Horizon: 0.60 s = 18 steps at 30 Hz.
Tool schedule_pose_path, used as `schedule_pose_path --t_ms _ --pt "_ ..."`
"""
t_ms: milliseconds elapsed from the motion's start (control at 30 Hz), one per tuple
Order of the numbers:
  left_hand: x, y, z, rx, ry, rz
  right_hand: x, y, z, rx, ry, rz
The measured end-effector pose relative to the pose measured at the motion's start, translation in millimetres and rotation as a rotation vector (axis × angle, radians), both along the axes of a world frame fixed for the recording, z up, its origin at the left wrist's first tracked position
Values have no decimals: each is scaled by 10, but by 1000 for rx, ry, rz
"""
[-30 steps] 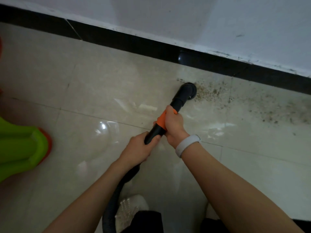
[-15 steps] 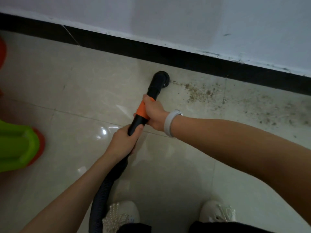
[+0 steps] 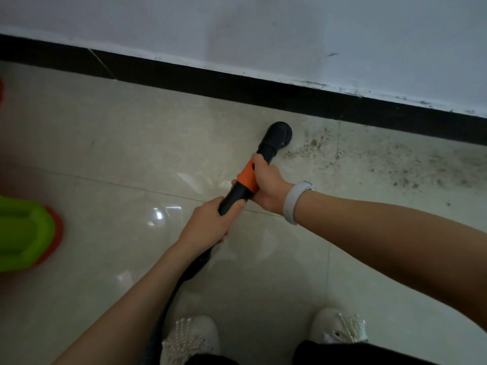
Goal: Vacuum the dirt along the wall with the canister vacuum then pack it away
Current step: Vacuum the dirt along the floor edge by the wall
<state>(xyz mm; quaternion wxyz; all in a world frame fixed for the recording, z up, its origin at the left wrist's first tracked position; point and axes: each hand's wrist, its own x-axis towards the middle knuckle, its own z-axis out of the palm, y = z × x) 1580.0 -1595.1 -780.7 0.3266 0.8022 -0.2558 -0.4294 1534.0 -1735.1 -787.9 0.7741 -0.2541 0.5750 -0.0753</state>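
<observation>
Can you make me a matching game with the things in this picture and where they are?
Things:
1. vacuum nozzle
2. dirt
3. wristband
4. green toy

Places:
A. left edge of the picture
B. on the right arm
C. on the floor, near the black baseboard
D. scattered on the tiles, right of the nozzle

Pairs: 1-C, 2-D, 3-B, 4-A

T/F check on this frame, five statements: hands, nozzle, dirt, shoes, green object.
1. Both hands grip the vacuum wand. True: left hand behind, right hand on the orange collar.
2. The nozzle is lifted against the wall. False: it is low at the floor, short of the black baseboard.
3. Dirt lies to the nozzle's right. True.
4. The person is barefoot. False: white shoes.
5. The green object is at the right edge. False: left edge.
</observation>
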Motion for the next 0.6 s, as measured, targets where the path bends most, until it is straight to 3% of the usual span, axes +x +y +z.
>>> schedule_pose_path --t_ms 233,600 --pt "399 782 46 51 -41 196 575 695 69 49 -61 188" --pt "470 2072 51 88 -27 568 1344 2098 -97 -37 -43 567"
